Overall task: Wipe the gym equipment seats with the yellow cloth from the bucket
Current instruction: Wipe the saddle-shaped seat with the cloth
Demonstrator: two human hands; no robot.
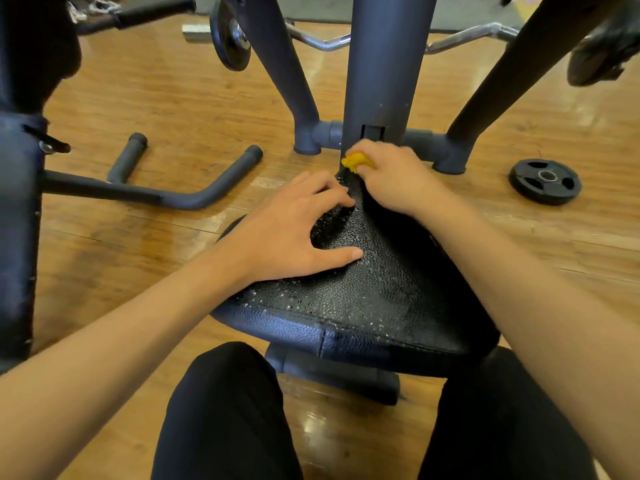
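Observation:
A black textured seat [374, 289] of a gym machine fills the middle of the view, wide near me and narrow at its far tip. My right hand [391, 178] grips a bunched yellow cloth [356, 161] at that narrow far tip, close to the machine's central post. Only a small part of the cloth shows beyond the fingers. My left hand [294, 226] rests on the seat's left side with its fingers spread. No bucket is in view.
The grey central post [384, 64] and two slanted legs stand just behind the seat on a wooden floor. A weight plate [545, 181] lies at the right, a curl bar [322, 43] behind. Another machine's base bars [138, 192] are left. My knees are below.

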